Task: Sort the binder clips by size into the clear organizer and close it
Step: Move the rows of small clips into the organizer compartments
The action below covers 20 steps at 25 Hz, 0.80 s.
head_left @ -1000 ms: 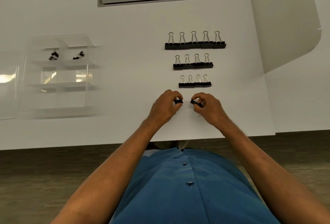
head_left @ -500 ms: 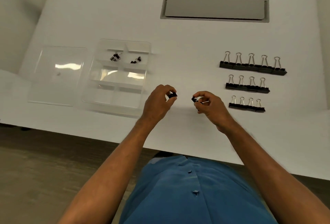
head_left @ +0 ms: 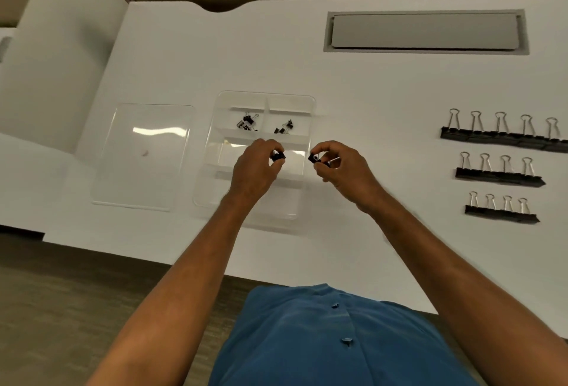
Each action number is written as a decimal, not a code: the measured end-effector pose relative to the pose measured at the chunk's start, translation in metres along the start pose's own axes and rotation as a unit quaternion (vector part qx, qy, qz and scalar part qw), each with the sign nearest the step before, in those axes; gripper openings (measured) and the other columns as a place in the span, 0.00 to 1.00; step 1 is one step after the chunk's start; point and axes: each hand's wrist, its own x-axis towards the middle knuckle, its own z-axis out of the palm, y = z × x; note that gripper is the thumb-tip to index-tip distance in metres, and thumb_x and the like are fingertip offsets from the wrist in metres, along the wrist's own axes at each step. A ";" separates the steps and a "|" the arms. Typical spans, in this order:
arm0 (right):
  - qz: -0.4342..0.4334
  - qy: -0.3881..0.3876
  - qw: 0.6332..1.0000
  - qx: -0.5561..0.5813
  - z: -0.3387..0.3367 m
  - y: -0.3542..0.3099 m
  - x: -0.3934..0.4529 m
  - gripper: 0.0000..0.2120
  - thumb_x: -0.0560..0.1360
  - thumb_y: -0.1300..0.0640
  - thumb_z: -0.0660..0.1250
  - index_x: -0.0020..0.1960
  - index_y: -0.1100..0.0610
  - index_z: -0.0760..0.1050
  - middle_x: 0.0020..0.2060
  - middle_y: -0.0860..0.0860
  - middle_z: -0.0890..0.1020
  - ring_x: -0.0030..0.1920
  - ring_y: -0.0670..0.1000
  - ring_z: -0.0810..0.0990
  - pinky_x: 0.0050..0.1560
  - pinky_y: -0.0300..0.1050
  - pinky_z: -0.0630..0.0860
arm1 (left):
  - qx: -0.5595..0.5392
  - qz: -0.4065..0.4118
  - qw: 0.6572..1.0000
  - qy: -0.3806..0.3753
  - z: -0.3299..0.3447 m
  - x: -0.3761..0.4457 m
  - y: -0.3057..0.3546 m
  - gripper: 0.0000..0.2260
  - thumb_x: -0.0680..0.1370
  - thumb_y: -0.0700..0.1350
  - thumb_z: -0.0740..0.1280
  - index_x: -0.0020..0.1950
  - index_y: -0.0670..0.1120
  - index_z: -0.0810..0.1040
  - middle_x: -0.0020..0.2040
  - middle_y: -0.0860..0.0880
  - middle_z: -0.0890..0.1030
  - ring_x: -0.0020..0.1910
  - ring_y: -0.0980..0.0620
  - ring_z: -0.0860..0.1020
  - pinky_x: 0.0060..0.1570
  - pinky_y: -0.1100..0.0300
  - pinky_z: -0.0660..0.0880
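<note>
Head view: clips (head_left: 278, 156) in hands (head_left: 255, 167).

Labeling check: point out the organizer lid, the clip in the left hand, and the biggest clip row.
organizer lid (head_left: 144, 158): head view, flat middle.
clip in left hand (head_left: 278, 156): head view, black body.
biggest clip row (head_left: 504, 136): head view, black bodies.

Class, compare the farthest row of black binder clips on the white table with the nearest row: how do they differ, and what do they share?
The farthest row of black binder clips holds five clips; the nearest row of black binder clips holds four. The farthest row's clips are clearly larger, with taller wire handles, and its line is longer, running to the frame's right edge, whereas the nearest row ends well inside it. Shared: black bodies, silver wire handles, set side by side on the white table.
</note>
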 end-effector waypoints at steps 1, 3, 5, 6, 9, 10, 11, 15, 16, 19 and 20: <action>-0.008 0.001 1.000 -0.019 0.006 -0.004 0.006 0.11 0.75 0.59 0.71 0.54 0.46 0.81 0.44 0.49 0.82 0.42 0.51 0.82 0.44 0.42 0.80 | 0.033 0.014 0.999 -0.002 0.001 0.006 -0.004 0.07 0.77 0.48 0.71 0.55 0.53 0.78 0.50 0.54 0.78 0.45 0.56 0.76 0.48 0.56 0.75; -0.028 -0.001 0.998 -0.065 0.016 -0.008 0.017 0.11 0.76 0.59 0.70 0.55 0.46 0.80 0.46 0.48 0.81 0.43 0.48 0.80 0.44 0.38 0.77 | 0.101 0.039 0.994 -0.007 0.003 0.016 -0.008 0.08 0.77 0.48 0.70 0.56 0.52 0.79 0.50 0.51 0.80 0.50 0.50 0.78 0.52 0.52 0.71; -0.056 -0.009 0.990 -0.133 0.023 -0.011 0.027 0.12 0.77 0.60 0.69 0.58 0.49 0.79 0.48 0.48 0.78 0.43 0.44 0.77 0.44 0.33 0.71 | 0.144 0.058 0.988 -0.012 0.006 0.024 -0.010 0.09 0.78 0.48 0.70 0.57 0.51 0.79 0.51 0.50 0.80 0.52 0.48 0.78 0.53 0.53 0.67; -0.070 -0.016 0.983 -0.169 0.026 -0.011 0.032 0.12 0.77 0.60 0.69 0.59 0.50 0.79 0.49 0.49 0.77 0.43 0.43 0.76 0.44 0.32 0.70 | 0.157 0.063 0.986 -0.013 0.007 0.027 -0.011 0.09 0.78 0.48 0.70 0.58 0.51 0.79 0.52 0.49 0.80 0.52 0.47 0.78 0.53 0.53 0.67; -0.108 -0.036 0.958 -0.262 0.037 -0.010 0.043 0.12 0.78 0.61 0.67 0.59 0.50 0.79 0.48 0.48 0.74 0.47 0.47 0.75 0.46 0.38 0.71 | 0.174 0.070 0.982 -0.023 0.013 0.032 -0.017 0.09 0.79 0.47 0.69 0.58 0.50 0.79 0.51 0.49 0.81 0.52 0.47 0.77 0.53 0.52 0.66; -0.119 -0.042 0.949 -0.289 0.041 -0.010 0.046 0.13 0.77 0.61 0.67 0.59 0.49 0.79 0.48 0.47 0.73 0.49 0.49 0.75 0.45 0.40 0.71 | 0.177 0.070 0.981 -0.026 0.014 0.032 -0.019 0.09 0.79 0.47 0.68 0.58 0.51 0.79 0.51 0.49 0.80 0.52 0.47 0.77 0.52 0.52 0.66; -0.129 -0.047 0.941 -0.311 0.045 -0.010 0.050 0.13 0.77 0.61 0.66 0.59 0.48 0.79 0.48 0.47 0.73 0.50 0.50 0.74 0.45 0.42 0.72 | 0.182 0.074 0.980 -0.028 0.016 0.032 -0.020 0.09 0.79 0.48 0.68 0.59 0.51 0.79 0.50 0.50 0.80 0.52 0.47 0.77 0.52 0.53 0.66; -0.150 -0.055 0.918 -0.364 0.056 -0.010 0.061 0.14 0.78 0.60 0.65 0.62 0.50 0.78 0.51 0.50 0.75 0.53 0.52 0.71 0.47 0.46 0.73 | 0.167 0.080 0.983 0.001 0.012 0.022 -0.026 0.12 0.78 0.50 0.69 0.61 0.50 0.79 0.54 0.48 0.78 0.54 0.46 0.75 0.51 0.52 0.68; -0.156 -0.055 0.911 -0.378 0.058 -0.009 0.063 0.14 0.78 0.61 0.66 0.62 0.51 0.78 0.52 0.51 0.76 0.53 0.52 0.72 0.47 0.47 0.74 | 0.148 0.075 0.986 0.023 0.011 0.017 -0.029 0.14 0.77 0.50 0.70 0.62 0.49 0.78 0.56 0.46 0.78 0.56 0.45 0.75 0.52 0.52 0.70; -0.181 -0.072 0.881 -0.431 0.068 -0.007 0.068 0.13 0.78 0.60 0.67 0.62 0.53 0.78 0.53 0.54 0.78 0.54 0.56 0.74 0.49 0.49 0.76 | 0.099 0.050 0.992 0.062 0.019 -0.001 -0.040 0.21 0.78 0.52 0.69 0.68 0.47 0.74 0.67 0.45 0.74 0.65 0.44 0.72 0.61 0.50 0.71; -0.189 -0.080 0.871 -0.446 0.072 -0.006 0.070 0.13 0.78 0.60 0.68 0.62 0.53 0.78 0.53 0.55 0.79 0.54 0.57 0.75 0.49 0.50 0.77 | 0.091 0.042 0.993 0.062 0.023 -0.006 -0.043 0.21 0.79 0.53 0.67 0.70 0.47 0.73 0.71 0.45 0.72 0.68 0.45 0.71 0.64 0.50 0.70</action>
